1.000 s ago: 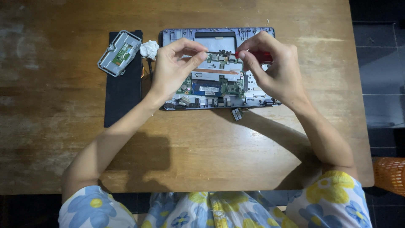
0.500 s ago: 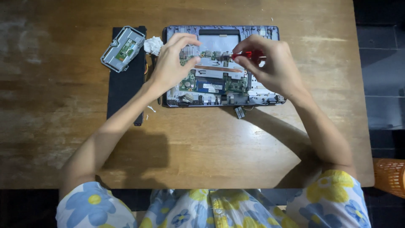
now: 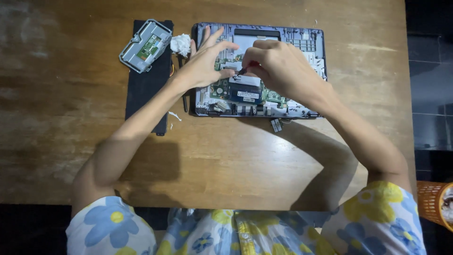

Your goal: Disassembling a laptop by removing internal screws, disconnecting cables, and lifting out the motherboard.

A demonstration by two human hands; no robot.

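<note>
The right hand (image 3: 278, 66) covers most of the red-handled tool (image 3: 245, 69) it grips, so only a dark tip and a sliver of red show. Both hands hide the middle of the opened laptop's (image 3: 309, 47) circuit board. The orange basket (image 3: 434, 203) is cut off by the right edge, its contents blurred. A small part (image 3: 276, 125) by the laptop's near edge is too small to identify.

Brown wooden table (image 3: 283, 179). Grey opened laptop chassis (image 3: 311, 42) with green circuit board (image 3: 222, 89). Black mat (image 3: 146, 94). Silver-grey panel (image 3: 145, 46), green inset. White crumpled tissue (image 3: 180, 44). Orange basket (image 3: 432, 203). Sleeves (image 3: 377, 217) pale blue, yellow-and-blue floral.
</note>
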